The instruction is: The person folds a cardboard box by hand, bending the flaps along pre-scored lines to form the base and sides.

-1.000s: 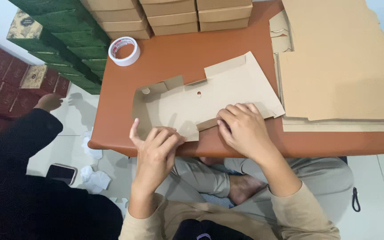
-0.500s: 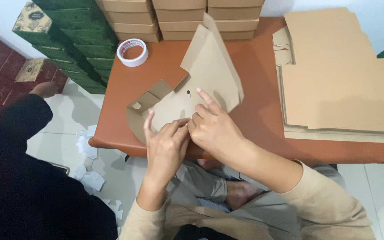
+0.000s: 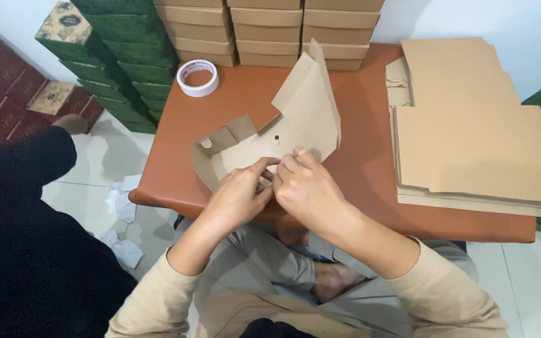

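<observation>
Both hands meet at the near edge of the brown table (image 3: 370, 169), and I see them from above: left hand (image 3: 240, 195) and right hand (image 3: 308, 188) side by side, fingertips pinched narrow on the near flap of a die-cut cardboard blank (image 3: 302, 116). From the hands, the blank spreads toward 12 o'clock, one large panel tilted up, smaller tabs folded at 10 o'clock. Open table surface lies between the blank and a stack of flat cardboard sheets (image 3: 477, 138) at 2 o'clock, which overhangs the table's right side. A tape roll (image 3: 197, 77) sits at 11 o'clock, well apart. Folded brown boxes (image 3: 270, 28) line the far edge at 12 o'clock. Another person's dark sleeve (image 3: 14, 169) is at 9 o'clock, off the table, beside green boxes (image 3: 126, 56).
</observation>
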